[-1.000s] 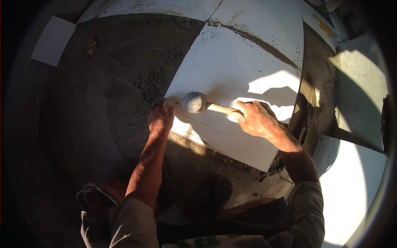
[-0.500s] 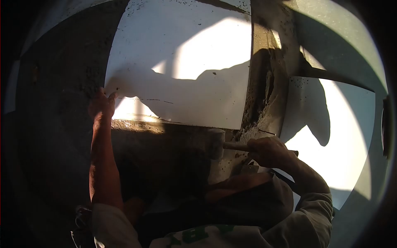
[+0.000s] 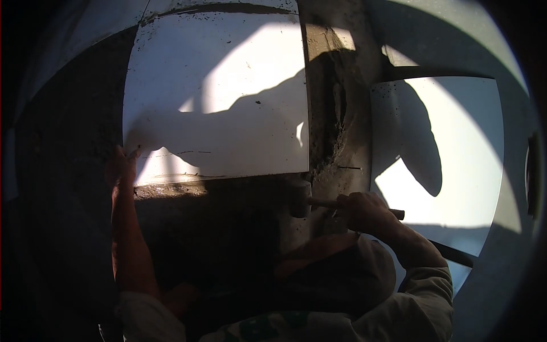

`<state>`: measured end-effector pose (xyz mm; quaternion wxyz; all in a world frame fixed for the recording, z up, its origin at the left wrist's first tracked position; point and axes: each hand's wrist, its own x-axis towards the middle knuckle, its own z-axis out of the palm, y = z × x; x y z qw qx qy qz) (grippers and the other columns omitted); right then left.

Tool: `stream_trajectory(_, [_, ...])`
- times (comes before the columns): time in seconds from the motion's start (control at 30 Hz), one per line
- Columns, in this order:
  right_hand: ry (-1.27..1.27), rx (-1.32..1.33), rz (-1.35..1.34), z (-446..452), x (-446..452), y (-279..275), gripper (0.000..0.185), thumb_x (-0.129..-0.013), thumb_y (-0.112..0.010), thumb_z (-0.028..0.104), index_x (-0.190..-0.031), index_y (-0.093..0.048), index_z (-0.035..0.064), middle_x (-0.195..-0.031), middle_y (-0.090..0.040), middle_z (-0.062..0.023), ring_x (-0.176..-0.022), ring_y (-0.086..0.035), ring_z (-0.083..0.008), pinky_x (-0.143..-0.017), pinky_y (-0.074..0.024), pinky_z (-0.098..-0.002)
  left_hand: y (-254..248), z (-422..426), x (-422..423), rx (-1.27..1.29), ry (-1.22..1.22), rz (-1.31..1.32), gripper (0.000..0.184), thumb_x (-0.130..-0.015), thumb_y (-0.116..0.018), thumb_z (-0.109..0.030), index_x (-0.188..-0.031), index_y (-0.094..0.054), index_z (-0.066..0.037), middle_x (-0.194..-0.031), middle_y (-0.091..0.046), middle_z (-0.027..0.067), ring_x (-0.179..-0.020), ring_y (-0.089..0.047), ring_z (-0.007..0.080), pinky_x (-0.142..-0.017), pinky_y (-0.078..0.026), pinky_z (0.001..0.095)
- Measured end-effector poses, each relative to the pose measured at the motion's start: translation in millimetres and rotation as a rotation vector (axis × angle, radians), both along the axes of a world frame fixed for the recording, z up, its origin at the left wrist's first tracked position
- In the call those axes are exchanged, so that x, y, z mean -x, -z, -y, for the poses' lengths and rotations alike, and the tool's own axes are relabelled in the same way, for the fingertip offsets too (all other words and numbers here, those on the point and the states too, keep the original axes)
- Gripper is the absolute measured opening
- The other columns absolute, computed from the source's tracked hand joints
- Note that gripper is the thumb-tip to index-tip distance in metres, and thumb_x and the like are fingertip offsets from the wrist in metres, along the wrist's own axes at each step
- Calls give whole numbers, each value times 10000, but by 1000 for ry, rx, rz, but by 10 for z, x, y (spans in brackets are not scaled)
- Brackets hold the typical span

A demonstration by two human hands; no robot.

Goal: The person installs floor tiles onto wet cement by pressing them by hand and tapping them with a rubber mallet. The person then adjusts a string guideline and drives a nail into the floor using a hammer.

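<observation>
A large white tile lies on wet-looking brown mortar, partly in my shadow. At its lower left corner is my left hand, with the thumb apart from the fingers and touching the tile's edge. My right hand is wrapped round the wooden handle of a mallet. The mallet's thick pale head hangs just below the tile's lower right corner, apart from its top face. Dark pencil-like lines run across the tile near my left hand.
Another white tile lies to the right, half in shadow. Between the two tiles runs a strip of rough mortar with crumbs and a dark groove. More tile borders the far left edge. My knee is bent close below the mallet.
The view has turned, so both tiles sit further left. Relative to the near tile, the mallet has shifted right, towards its corner. A small patch of light has appeared in the shadow.
</observation>
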<state>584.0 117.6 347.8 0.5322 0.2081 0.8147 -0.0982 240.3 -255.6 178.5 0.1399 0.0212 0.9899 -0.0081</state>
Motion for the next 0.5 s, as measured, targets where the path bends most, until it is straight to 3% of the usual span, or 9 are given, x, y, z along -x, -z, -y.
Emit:
stream_trajectory(0.07, [-46, 7, 41, 13, -148, 71, 341, -849, -609, 189, -1186, -579, 146, -948, -671, -100, -950, -655, -268, -797, -529, -406, 13, 13, 11, -12, 2, 14, 492, -767, -692, -486, -1032, -574, -89, -1021, -660, 182, -970, -630, 384, -794, -492, 481])
stream_trajectory(0.13, [-113, 211, -370, -37, -385, 236, 305, -834, -608, 250, -1094, -597, 93, -886, -676, -115, -866, -675, -283, -776, -533, -409, -3, -2, 9, -24, -14, 24, 492, -767, -693, -487, -1033, -574, -90, -1022, -661, 177, -970, -630, 383, -796, -493, 479])
stream_trajectory(0.27, [-79, 232, -146, -29, -263, 206, 320, -826, -612, 253, -1111, -595, 109, -913, -676, -123, -869, -675, -280, -778, -533, -413, -85, -74, -39, 23, -29, 3, 484, -773, -686, -489, -1038, -574, -100, -1029, -663, 167, -973, -633, 374, -798, -496, 473])
stream_trajectory(0.33, [79, 30, 19, 35, -10, 17, 321, -831, -615, 222, -1137, -593, 127, -979, -672, -121, -947, -657, -270, -810, -523, -418, -82, -72, -53, 37, -13, -10, 482, -776, -683, -490, -1044, -575, -104, -1033, -663, 165, -974, -634, 372, -798, -498, 471])
stream_trajectory(0.5, [-79, 118, -127, -40, -364, 266, 277, -832, -619, 217, -1079, -605, 91, -949, -679, -113, -916, -665, -277, -804, -526, -408, -58, -64, -50, 49, -32, -15, 486, -782, -671, -502, -1060, -579, -115, -1050, -664, 150, -983, -636, 363, -808, -496, 470])
